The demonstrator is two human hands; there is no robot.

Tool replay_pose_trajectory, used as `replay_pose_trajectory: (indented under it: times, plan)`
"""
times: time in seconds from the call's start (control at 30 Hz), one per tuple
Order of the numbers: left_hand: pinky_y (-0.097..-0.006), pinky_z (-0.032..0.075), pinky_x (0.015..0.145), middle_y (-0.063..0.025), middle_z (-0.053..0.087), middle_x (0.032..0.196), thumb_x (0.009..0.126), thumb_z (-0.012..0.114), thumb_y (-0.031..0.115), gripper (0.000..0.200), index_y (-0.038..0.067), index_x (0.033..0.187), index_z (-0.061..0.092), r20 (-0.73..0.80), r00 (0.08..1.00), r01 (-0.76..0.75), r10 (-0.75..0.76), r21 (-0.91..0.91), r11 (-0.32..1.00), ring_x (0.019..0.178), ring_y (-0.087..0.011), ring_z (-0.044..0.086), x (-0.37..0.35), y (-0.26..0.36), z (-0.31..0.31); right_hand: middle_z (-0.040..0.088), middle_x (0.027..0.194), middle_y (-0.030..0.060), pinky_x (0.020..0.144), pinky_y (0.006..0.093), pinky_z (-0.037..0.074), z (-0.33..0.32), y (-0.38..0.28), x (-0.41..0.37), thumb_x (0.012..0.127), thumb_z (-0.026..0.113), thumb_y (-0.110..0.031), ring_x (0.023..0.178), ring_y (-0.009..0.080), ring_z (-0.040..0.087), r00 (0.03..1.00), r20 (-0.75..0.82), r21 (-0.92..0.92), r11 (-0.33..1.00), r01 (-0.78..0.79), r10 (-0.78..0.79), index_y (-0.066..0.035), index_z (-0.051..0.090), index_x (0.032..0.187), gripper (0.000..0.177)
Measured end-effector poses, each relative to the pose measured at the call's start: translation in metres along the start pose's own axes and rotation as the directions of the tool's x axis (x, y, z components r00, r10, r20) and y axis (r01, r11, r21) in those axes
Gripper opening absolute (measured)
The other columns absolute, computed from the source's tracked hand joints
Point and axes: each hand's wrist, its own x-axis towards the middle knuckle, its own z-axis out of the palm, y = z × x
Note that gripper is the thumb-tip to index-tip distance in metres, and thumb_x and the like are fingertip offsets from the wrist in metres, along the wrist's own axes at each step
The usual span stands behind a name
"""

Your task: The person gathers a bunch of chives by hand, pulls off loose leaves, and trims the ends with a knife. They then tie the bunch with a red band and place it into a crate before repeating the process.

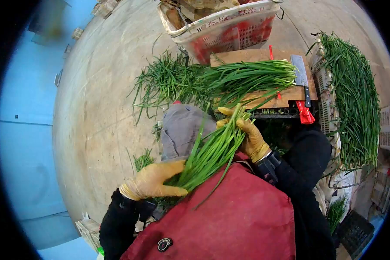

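Observation:
A bunch of green garlic chives [214,149] lies slantwise across my lap, pale stem ends toward the upper right. My right hand [252,138], in a yellowish glove, grips it near the stem ends, thumb in front. My left hand [154,180], gloved alike, cups the leafy end between thumb and fingers. Ahead, a larger pile of chives [255,80] rests on a wooden board [273,102], its leaves spilling left. A cleaver [300,71] with a black handle lies at the board's right side.
Right of the board stands a crate [327,93] heaped with chives. A red-and-white basket [225,43] is beyond the board. Red ties [305,112] hang at the board's edge. Loose chives [143,160] lie on the floor [89,130]. A black crate [355,234] sits at lower right.

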Motion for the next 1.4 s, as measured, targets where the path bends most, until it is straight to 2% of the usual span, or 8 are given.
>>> replay_pose_trajectory:
  times: [0.23, 0.37, 0.53, 0.63, 0.8, 1.13, 1.37, 1.4]
  plan:
    - [-0.0383, 0.046, 0.098, -0.0209, 0.057, 0.132, 0.083, 0.073, 0.04, 0.056, 0.003, 0.124, 0.062, -0.417, 0.904, 0.085, 0.097, 0.395, 0.915, 0.118, -0.0348, 0.058, 0.012, -0.012, -0.055, 0.068, 0.106, 0.018, 0.089, 0.0376, 0.053, -0.01, 0.006, -0.006, 0.078, 0.064, -0.025, 0.096, 0.0264, 0.066, 0.999, -0.051, 0.102, 0.995, 0.006, -0.001, 0.007, 0.049, 0.133, 0.065]
    - [-0.0365, 0.039, 0.105, -0.0137, 0.052, 0.138, 0.088, 0.066, 0.039, 0.058, 0.004, 0.133, 0.055, -0.382, 0.9, -0.215, 0.21, 0.031, 0.976, 0.125, -0.0243, 0.051, 0.07, -0.001, -0.063, 0.068, 0.104, 0.0184, 0.087, 0.039, 0.054, -0.013, 0.009, -0.007, 0.076, 0.062, -0.029, 0.094, 0.0278, 0.067, 1.0, -0.015, 0.106, 0.994, 0.022, -0.021, 0.006, 0.054, 0.128, 0.064]
    - [-0.0349, 0.038, 0.105, -0.007, 0.051, 0.139, 0.094, 0.054, 0.049, 0.064, 0.011, 0.145, 0.043, -0.036, 0.998, -0.055, 0.043, -0.789, 0.612, 0.127, -0.0206, 0.049, 0.147, -0.038, -0.026, 0.068, 0.101, 0.0187, 0.085, 0.0405, 0.054, 0.003, -0.006, -0.02, 0.079, 0.058, -0.033, 0.09, 0.0286, 0.067, 0.997, -0.037, 0.068, 0.995, 0.075, -0.073, 0.005, 0.059, 0.121, 0.057]
    - [-0.0328, 0.042, 0.1, -0.0034, 0.051, 0.139, 0.096, 0.049, 0.054, 0.066, 0.015, 0.148, 0.038, -0.404, 0.915, -0.375, 0.0, -0.849, 0.373, 0.122, -0.0181, 0.051, 0.173, -0.061, -0.045, 0.068, 0.098, 0.0177, 0.083, 0.0405, 0.054, 0.001, -0.009, -0.024, 0.08, 0.059, -0.039, 0.087, 0.0281, 0.067, 0.996, -0.025, 0.077, 0.993, 0.087, -0.085, 0.006, 0.06, 0.119, 0.059]
    - [-0.0334, 0.036, 0.106, -0.0041, 0.046, 0.142, 0.088, 0.06, 0.054, 0.084, 0.012, 0.152, 0.026, -0.09, 0.962, -0.224, 0.258, -0.8, 0.557, 0.125, -0.0168, 0.045, 0.167, -0.026, 0.028, 0.068, 0.096, 0.0145, 0.078, 0.0356, 0.054, 0.004, -0.016, -0.016, 0.082, 0.059, -0.035, 0.084, 0.0235, 0.066, 0.986, -0.079, -0.027, 0.989, 0.143, -0.144, 0.006, 0.062, 0.116, 0.053]
    - [-0.0336, 0.05, 0.089, -0.0095, 0.063, 0.112, 0.081, 0.073, 0.012, 0.059, 0.003, 0.133, 0.047, 0.126, 0.992, 0.115, -0.004, -0.893, 0.435, 0.098, -0.0211, 0.065, 0.144, 0.002, 0.044, 0.064, 0.114, 0.0042, 0.09, 0.0277, 0.047, -0.023, -0.036, -0.014, 0.097, 0.058, -0.031, 0.102, 0.0143, 0.059, 0.919, -0.23, -0.341, 0.911, 0.232, -0.32, -0.003, 0.06, 0.124, 0.04]
    - [-0.0319, 0.052, 0.084, -0.0094, 0.064, 0.108, 0.081, 0.071, 0.006, 0.052, 0.001, 0.129, 0.05, 0.035, 0.998, 0.049, -0.043, -0.92, 0.388, 0.094, -0.0209, 0.067, 0.147, -0.002, 0.048, 0.067, 0.1, 0.0051, 0.082, 0.0272, 0.047, -0.002, -0.062, -0.04, 0.091, 0.067, -0.014, 0.093, 0.0153, 0.061, 0.76, 0.036, -0.918, 0.279, 0.281, -0.648, -0.003, 0.067, 0.108, 0.021]
    - [-0.0317, 0.052, 0.084, -0.009, 0.064, 0.108, 0.081, 0.071, 0.005, 0.053, 0.002, 0.129, 0.049, 0.024, 0.998, 0.042, -0.05, -0.919, 0.392, 0.095, -0.0204, 0.066, 0.147, -0.001, 0.05, 0.067, 0.097, 0.0098, 0.083, 0.0348, 0.047, 0.006, -0.069, -0.037, 0.083, 0.073, -0.019, 0.092, 0.0256, 0.062, 0.735, 0.318, -0.945, -0.133, 0.3, -0.599, -0.004, 0.068, 0.1, 0.023]
